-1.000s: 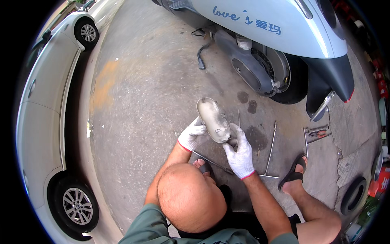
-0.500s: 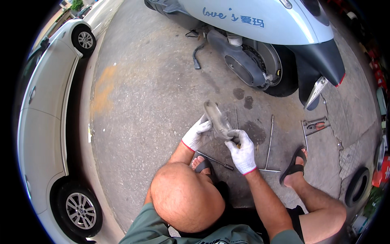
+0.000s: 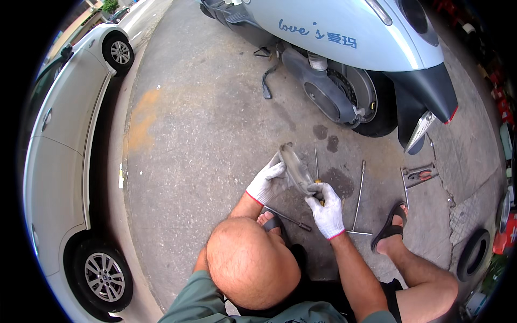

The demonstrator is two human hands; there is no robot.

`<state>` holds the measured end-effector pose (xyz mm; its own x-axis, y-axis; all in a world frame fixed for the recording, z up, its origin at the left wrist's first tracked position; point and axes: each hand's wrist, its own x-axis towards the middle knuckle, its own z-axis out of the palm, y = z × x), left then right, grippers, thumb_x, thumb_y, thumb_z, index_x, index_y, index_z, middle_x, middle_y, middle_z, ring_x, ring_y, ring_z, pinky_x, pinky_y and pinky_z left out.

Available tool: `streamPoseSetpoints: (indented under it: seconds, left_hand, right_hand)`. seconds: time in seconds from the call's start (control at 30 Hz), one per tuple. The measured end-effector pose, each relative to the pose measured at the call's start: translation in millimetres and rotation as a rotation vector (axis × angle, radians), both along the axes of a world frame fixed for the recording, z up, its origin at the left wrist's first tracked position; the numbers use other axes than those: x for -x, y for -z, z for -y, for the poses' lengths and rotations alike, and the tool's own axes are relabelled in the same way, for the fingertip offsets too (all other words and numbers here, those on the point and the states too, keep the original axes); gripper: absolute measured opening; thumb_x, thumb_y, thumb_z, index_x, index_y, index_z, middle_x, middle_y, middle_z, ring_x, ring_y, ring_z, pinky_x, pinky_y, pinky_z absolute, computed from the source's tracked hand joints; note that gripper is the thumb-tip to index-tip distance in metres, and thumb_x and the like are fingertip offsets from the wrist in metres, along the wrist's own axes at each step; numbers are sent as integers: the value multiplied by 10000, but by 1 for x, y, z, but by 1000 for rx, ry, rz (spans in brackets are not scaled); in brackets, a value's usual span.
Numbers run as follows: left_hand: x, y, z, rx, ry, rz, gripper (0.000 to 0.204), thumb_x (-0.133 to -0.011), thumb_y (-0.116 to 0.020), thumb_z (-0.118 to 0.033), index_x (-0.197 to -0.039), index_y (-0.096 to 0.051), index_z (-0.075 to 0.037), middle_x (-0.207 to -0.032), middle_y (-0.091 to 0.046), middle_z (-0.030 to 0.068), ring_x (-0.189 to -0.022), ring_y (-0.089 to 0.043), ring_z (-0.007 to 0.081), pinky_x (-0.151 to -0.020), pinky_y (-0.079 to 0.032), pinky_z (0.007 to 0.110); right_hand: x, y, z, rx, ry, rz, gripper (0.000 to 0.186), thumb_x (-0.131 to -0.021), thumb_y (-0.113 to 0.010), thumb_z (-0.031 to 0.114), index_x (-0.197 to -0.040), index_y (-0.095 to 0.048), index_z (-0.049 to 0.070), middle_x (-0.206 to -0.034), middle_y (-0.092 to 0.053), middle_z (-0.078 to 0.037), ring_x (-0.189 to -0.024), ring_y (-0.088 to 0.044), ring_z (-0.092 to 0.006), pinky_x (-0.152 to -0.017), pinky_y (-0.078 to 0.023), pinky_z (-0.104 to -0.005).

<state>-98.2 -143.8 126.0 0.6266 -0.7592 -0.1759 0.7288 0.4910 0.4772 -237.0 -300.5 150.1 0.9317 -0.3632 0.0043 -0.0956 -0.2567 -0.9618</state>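
Observation:
Both hands wear white knit gloves with red cuffs. Between them they hold up a long, hollow grey cover, a shell-like part with rounded ends, tilted with its inner side partly showing. My left hand grips its left edge near the upper end. At the lower right end, my right hand pinches the rim between thumb and fingers. Just beyond the right hand a screwdriver lies on the ground, its yellow handle partly hidden by that hand.
A light blue scooter stands ahead, its rear wheel beside a grey housing. On the concrete lie a T-handle wrench, another long-shafted tool and red-handled pliers. A loose tyre is at right; a white car at left.
The cover has turned slightly in my hands, showing more of its hollow inner side. Both hands keep their hold. The whole view has shifted a little.

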Motion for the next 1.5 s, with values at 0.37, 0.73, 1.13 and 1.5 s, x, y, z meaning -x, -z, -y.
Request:
streamPoseSetpoints:
  seconds: [0.37, 0.73, 1.13, 1.5]
  left_hand:
    - [-5, 5, -1, -378, -244, 136, 559, -880, -741, -132, -1368, -490, -26, -1254, -615, 86, -1107, -612, 192, -952, -507, 374]
    - [7, -23, 3, -585, -91, 406, 482, -844, -777, -87, -1263, -548, -25, -1064, -626, 14, -889, -610, 78, -778, -530, 237]
    - [2, -2, 4, -541, -251, 33, 378, -1015, -585, -287, -1263, -592, -1, -1053, -673, 50, -869, -629, 126, -695, -508, 276]
    - [-1, 9, 2, -506, -180, -146, 293, -1032, -541, -311, -1110, -673, -61, -927, -692, 27, -748, -606, 128, -662, -495, 292]
  right_hand:
    - [4, 31, 14, -842, 29, -77, 217, -1005, -553, 138, -1183, -578, 16, -961, -644, -67, -811, -620, -147, -711, -527, -297]
    - [4, 51, 13, -1193, 137, -120, 278, -1001, -549, 148, -1226, -558, -15, -1034, -650, -111, -836, -626, -230, -690, -530, -379]
    - [6, 43, 21, -1196, 143, -120, 188, -990, -602, 237, -1046, -621, 59, -905, -666, -70, -711, -643, -197, -656, -553, -359]
    - [5, 41, 26, -1373, 265, -200, 216, -1017, -557, 266, -978, -663, 82, -732, -679, -52, -632, -672, -180, -617, -586, -350]
